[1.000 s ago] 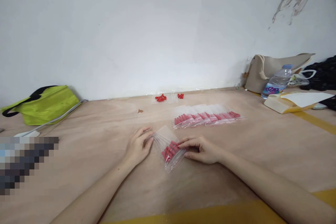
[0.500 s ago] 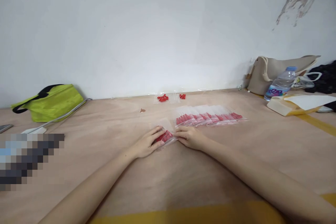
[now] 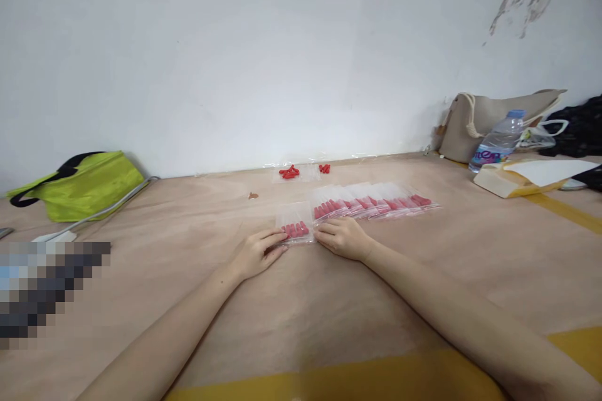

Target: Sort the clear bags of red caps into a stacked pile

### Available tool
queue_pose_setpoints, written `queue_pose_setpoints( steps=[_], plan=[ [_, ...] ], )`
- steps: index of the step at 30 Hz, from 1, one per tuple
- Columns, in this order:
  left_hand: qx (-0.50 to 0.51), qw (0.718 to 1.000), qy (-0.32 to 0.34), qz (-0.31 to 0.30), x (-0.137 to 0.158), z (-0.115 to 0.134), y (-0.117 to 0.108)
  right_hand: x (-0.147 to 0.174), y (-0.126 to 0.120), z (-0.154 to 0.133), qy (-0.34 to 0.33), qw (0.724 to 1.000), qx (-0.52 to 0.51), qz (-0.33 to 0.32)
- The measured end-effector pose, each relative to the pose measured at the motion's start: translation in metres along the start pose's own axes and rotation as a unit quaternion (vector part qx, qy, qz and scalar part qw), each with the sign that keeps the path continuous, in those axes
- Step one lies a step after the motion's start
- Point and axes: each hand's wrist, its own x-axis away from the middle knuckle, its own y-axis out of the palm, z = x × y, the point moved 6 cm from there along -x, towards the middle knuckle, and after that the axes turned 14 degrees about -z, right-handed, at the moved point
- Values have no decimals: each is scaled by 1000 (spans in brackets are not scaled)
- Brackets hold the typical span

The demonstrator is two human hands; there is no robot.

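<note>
bag row (image 3: 399, 208): overlapping zip-lock bags, landmark | clear zip-lock bag (image 3: 292, 213) with red pieces (image 3: 295, 230): lay flat, just left of row | left hand (image 3: 260, 255): left of row, thumb and fingers loosely parted, fingertips touched bag | right hand (image 3: 342, 239): at row's near-left corner, fingers bent, pinch could not be told

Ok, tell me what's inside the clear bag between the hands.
Inside the bag are red pieces in a row; the left hand covers its lower left corner, hiding whatever lies there.
</note>
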Motion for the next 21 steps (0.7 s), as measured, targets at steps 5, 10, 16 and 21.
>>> queue_pose_setpoints(
  steps=[5, 10, 16, 21],
  plan=[
    [-12, 1000, 0, 2, 0, 0, 3, -3, -2, -10, -57, 997, 51, 16],
    [-9, 1000, -10, 8, -1, 2, 2, -7, -1, -12, -51, 993, 101, 25],
    [-77, 995, 31, 56, -15, 13, 5, -11, 0, -10, -29, 994, 99, 45],
    [-183, 969, 95, 133, -31, 24, 11, -12, 2, -8, -18, 993, 94, 75]
  ],
)
